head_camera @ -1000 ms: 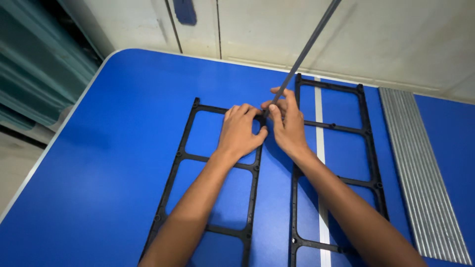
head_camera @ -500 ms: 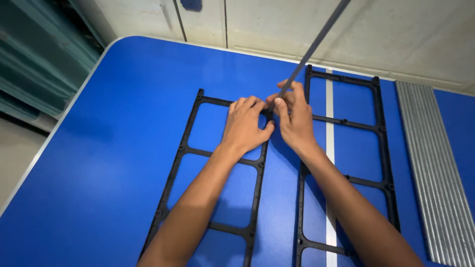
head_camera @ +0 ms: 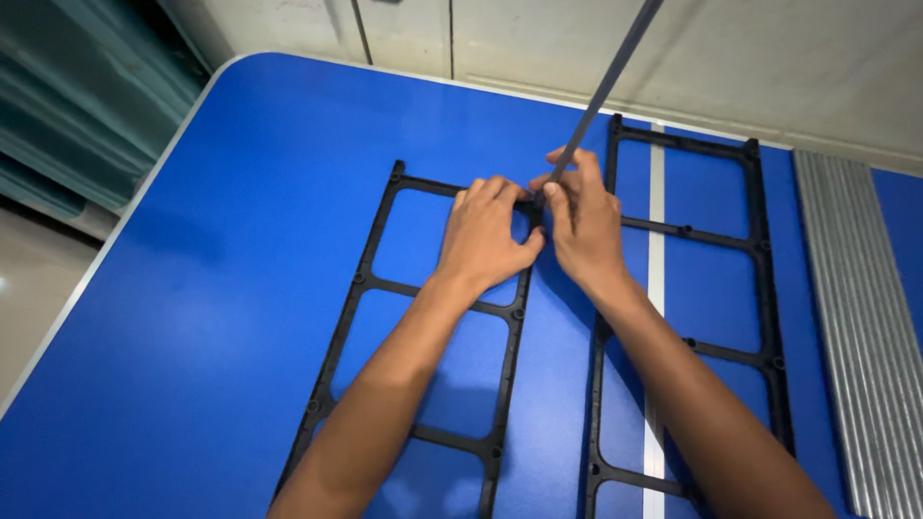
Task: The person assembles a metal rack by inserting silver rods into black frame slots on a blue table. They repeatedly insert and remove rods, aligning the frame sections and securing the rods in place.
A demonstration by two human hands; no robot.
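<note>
A thin grey metal rod slants up and out past the top edge; its lower end is hidden between the fingers. The right hand pinches it at the top right corner of the left black plastic ladder-shaped frame, where the left hand presses down, touching the right. Since a moment ago both hands sit lower in view, the grip unchanged. A second black frame and grey ribbed metal rods lie rightward on the blue table.

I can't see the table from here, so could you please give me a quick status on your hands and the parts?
Left hand pressing left black frame corner. Right hand gripping grey rod at that corner. Second frame alongside, nothing blocking.
</note>
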